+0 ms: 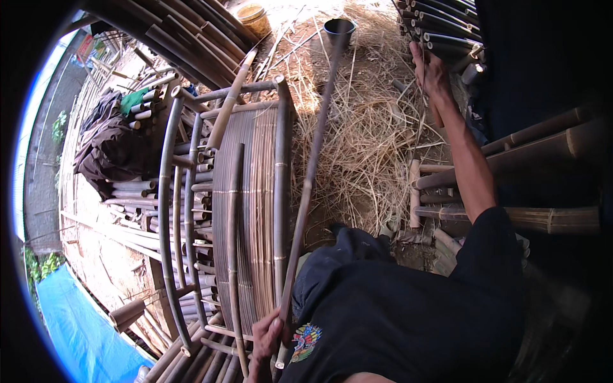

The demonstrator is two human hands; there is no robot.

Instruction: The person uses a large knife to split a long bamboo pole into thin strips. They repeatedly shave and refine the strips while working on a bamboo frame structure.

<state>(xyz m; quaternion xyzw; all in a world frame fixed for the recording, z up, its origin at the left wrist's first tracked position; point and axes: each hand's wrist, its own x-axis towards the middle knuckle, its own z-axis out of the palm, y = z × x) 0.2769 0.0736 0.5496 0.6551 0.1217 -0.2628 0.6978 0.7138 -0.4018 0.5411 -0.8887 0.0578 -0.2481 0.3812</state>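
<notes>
My left hand (268, 336) is closed round the near end of a long, dark bamboo pole (309, 182). The pole slants up and away beside a bamboo bench (281, 172) with a slatted seat. My right hand (432, 75) is stretched far out to the right, its fingers closed on a slim tool. A brown, handle-like end (438, 116) of this tool shows below the wrist; its kind I cannot make out. A thinner bamboo stick (235, 255) lies along the bench's slats, and a thicker bamboo piece (231, 105) rests across its far end.
Straw-like bamboo shavings (367, 140) cover the ground ahead, around a black bucket (339, 27). Bamboo poles are stacked at the far right (447, 22) and far left (185, 38). More bamboo (549, 156) juts in on the right. Dark cloth (115, 150) and a blue tarp (83, 325) lie left.
</notes>
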